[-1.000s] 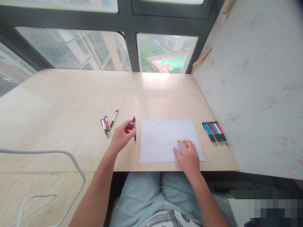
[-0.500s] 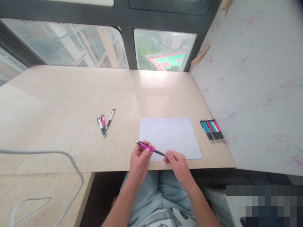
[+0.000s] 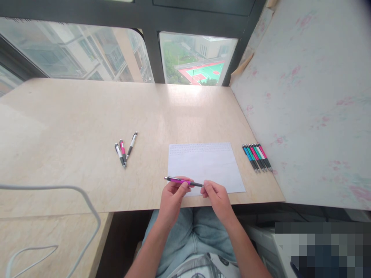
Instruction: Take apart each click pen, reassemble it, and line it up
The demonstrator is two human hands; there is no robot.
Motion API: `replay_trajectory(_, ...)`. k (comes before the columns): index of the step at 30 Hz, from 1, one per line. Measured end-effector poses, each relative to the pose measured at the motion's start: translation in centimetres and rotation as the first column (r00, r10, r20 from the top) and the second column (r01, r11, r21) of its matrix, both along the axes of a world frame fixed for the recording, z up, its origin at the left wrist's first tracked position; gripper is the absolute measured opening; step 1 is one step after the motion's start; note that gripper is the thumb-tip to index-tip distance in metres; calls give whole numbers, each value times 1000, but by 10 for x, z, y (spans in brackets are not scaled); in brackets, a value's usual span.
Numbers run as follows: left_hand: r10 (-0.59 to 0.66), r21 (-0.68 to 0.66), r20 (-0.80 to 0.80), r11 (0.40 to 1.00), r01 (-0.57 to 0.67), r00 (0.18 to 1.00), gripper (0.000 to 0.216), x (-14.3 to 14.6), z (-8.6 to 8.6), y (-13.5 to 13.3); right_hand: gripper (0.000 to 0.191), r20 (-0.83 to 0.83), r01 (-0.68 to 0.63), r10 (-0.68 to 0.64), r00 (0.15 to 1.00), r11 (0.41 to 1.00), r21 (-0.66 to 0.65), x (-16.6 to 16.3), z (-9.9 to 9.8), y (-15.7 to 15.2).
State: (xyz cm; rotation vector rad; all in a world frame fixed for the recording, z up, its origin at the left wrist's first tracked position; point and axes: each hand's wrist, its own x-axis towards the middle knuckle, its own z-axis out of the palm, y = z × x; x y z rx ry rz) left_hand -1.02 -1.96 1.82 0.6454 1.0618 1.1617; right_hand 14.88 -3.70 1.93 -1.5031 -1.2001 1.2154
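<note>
A pink and black pen point(image 3: 181, 180) lies level between my two hands, just above the near edge of the desk. My left hand point(image 3: 173, 197) pinches its pink barrel, and my right hand point(image 3: 216, 196) pinches the dark tip end. Both hands hover over the lower edge of a white sheet of paper point(image 3: 205, 164) with faint writing along its top.
Three pens point(image 3: 124, 147) lie loose on the beige desk point(image 3: 72, 127) to the left of the sheet. Several coloured pens point(image 3: 257, 156) lie in a row at the right, beside a pale patterned wall point(image 3: 313, 100). A white cable point(image 3: 66, 216) loops at the lower left. Windows stand behind the desk.
My left hand brought the pink pen from left of the sheet to the desk's near edge. My right hand left the paper and took the pen's tip. The pen now sits more level.
</note>
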Motion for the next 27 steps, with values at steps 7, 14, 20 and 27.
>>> replay_trajectory(7,-2,2,-10,1000,2,1000,20,4,-4,-1,48,77,-13,9,997,999,50,-2,1,0)
replay_trajectory(14,93,-130,146,989,-74,985,24,10,-1,-1,32,310,-111,-16,951,914,389,-1,7,2)
replay_trajectory(20,149,-127,186,984,-127,971,23,9,-2,2,9,229,-89,-11,973,903,419,0,4,6)
replay_trajectory(27,157,-80,172,986,-145,972,25,6,-4,9,35,80,1,-15,997,984,178,3,-1,14)
